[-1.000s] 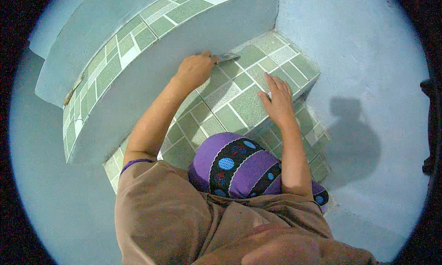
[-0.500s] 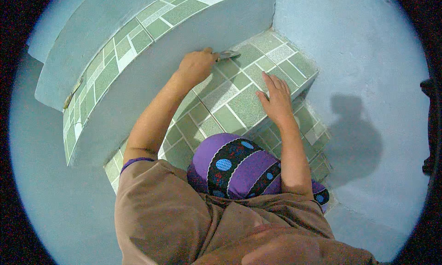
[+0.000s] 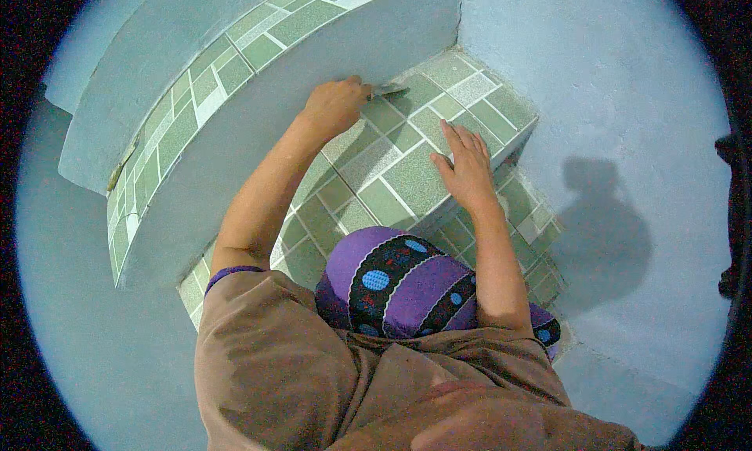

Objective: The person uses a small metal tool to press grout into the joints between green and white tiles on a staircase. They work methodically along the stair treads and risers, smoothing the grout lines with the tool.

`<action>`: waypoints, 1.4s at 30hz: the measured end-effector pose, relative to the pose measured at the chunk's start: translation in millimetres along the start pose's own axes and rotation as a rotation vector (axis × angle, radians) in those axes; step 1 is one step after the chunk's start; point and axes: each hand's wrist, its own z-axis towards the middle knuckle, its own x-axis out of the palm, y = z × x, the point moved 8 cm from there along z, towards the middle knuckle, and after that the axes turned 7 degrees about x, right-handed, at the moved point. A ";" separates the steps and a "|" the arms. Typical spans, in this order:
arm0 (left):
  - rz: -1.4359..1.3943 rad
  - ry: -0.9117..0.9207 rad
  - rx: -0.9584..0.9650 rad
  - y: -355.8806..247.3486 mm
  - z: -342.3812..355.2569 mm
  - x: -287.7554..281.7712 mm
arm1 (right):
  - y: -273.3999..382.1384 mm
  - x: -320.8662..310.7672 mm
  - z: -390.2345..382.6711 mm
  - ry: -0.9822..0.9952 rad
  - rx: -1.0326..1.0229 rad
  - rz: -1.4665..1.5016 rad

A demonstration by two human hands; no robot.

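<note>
My left hand (image 3: 335, 106) is closed around a small scraper (image 3: 389, 90), whose flat metallic blade points right, low over the green tiled step (image 3: 407, 181) near the foot of the riser. The scraper's handle is hidden in my fist. On the outer part of the same step lies my right hand (image 3: 470, 167), its fingers stretched out and nothing in its grasp. Pale joints divide the green and speckled tile pattern.
A grey-blue riser (image 3: 313, 55) curves up to a higher tiled step (image 3: 182, 126). To the right stands a pale blue wall (image 3: 611, 83) with my shadow on it. Lower tiled steps (image 3: 536, 239) lie past the front edge. My knee in purple patterned cloth (image 3: 407, 282) is close to the step.
The scraper blade has turned slightly and appears narrower. My left hand stays near the riser with only a slight shift; my right hand remains resting on the step.
</note>
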 end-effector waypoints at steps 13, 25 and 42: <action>0.008 -0.042 0.001 -12.1 70.3 11.1 | -0.3 -0.4 -0.4 -0.012 -0.013 0.016; -0.018 -0.143 0.018 -24.2 100.2 13.5 | -2.2 2.0 0.2 -0.016 -0.006 -0.005; -0.072 -0.078 -0.059 -15.0 48.2 20.8 | -5.6 1.9 0.5 -0.024 -0.017 0.026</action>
